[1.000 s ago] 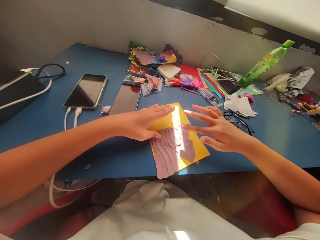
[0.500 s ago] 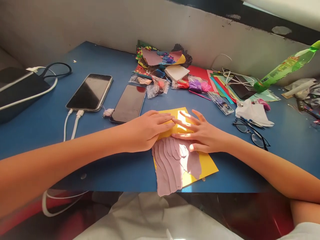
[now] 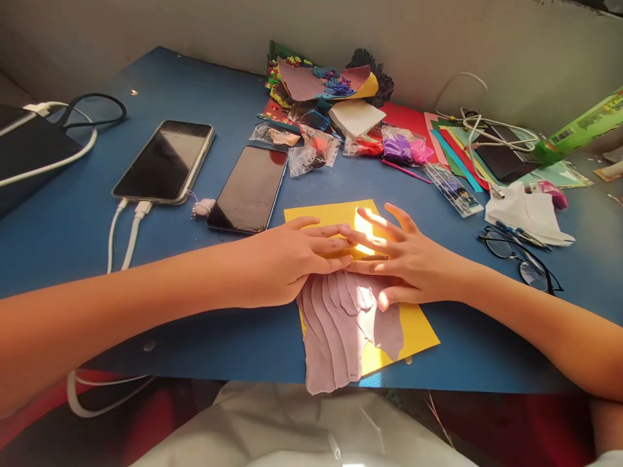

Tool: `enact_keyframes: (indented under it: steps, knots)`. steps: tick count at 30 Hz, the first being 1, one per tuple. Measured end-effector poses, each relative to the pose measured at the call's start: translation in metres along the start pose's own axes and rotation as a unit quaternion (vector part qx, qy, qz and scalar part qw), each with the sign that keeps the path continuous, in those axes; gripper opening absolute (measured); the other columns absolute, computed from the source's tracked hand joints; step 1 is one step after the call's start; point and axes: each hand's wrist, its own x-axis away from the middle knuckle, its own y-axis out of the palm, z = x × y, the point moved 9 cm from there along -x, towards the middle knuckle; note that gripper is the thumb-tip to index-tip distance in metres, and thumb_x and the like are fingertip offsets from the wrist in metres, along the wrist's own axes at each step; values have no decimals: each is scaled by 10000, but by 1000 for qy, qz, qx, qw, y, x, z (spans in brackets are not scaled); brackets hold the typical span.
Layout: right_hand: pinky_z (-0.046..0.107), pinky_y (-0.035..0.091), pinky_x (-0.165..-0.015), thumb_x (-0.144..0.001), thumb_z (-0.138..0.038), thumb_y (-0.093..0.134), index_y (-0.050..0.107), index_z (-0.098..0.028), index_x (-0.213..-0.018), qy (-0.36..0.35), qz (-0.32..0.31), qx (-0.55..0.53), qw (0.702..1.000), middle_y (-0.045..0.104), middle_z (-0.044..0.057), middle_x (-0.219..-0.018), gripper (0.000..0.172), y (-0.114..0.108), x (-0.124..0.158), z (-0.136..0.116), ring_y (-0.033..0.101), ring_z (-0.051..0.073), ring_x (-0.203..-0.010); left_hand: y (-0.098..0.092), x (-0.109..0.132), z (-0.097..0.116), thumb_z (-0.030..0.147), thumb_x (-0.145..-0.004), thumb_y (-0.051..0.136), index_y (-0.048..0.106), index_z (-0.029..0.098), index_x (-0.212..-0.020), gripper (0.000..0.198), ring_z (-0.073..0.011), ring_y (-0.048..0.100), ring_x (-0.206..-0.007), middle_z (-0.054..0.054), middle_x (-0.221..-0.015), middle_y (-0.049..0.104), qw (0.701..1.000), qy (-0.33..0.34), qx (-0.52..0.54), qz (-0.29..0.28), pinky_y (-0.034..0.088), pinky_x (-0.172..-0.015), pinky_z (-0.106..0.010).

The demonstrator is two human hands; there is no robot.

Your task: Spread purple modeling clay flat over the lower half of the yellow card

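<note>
A yellow sheet of card [image 3: 418, 327] lies near the front edge of the blue table. Pale purple modelling clay [image 3: 327, 337] covers part of it in thin, rippled layers, and its lower end hangs past the card. My left hand [image 3: 304, 259] lies flat over the card's left side, fingers stretched to the right. My right hand [image 3: 413, 259] rests palm down from the other side with its fingers spread. The fingertips of both hands meet over the top of the clay. What lies under the palms is hidden. Bright sunlight falls across the clay and the right fingers.
Two phones [image 3: 165, 162] [image 3: 250, 188] lie to the left, one plugged into white cables. Bagged clay [image 3: 396, 146], coloured papers [image 3: 409, 123] and a decorated card [image 3: 331, 81] crowd the back. Glasses [image 3: 518, 256], a crumpled white tissue [image 3: 525, 211] and a green bottle [image 3: 584, 130] are on the right.
The camera view has tilted down and shifted slightly. My left hand has slid a little toward me, uncovering the card's upper left corner; my right hand stays spread in place.
</note>
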Motion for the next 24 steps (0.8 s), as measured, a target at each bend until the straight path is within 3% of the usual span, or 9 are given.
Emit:
enact_keyframes:
  steps: [12, 21, 24]
  knots:
    - [688, 112, -1131, -950, -668, 297, 495, -300, -1410, -14, 12, -17, 1000, 392, 71, -1544, 621, -2, 3, -7, 113, 360, -1499, 7, 6, 4, 49, -897, 367, 560, 207, -1353, 520, -208, 368, -1428, -39, -1418, 567, 998, 22, -9, 56, 290, -1136, -385]
    - [682, 87, -1127, -942, -647, 381, 569, -304, -1350, -3, -18, -66, 998, 360, 81, -1561, 565, 0, 4, -9, 115, 372, -1496, 8, 7, 11, 29, -870, 347, 521, 195, -1390, 573, -194, 330, -1449, -60, -1454, 526, 999, 28, -23, 29, 303, -1126, -371]
    - [683, 91, -1122, -944, -636, 391, 558, -319, -1359, -5, -14, -79, 997, 331, 73, -1575, 548, -2, 4, -9, 91, 371, -1500, 10, 9, 10, 19, -852, 349, 485, 225, -1422, 621, -202, 308, -1460, -45, -1486, 489, 999, 21, -21, 24, 244, -1167, -397]
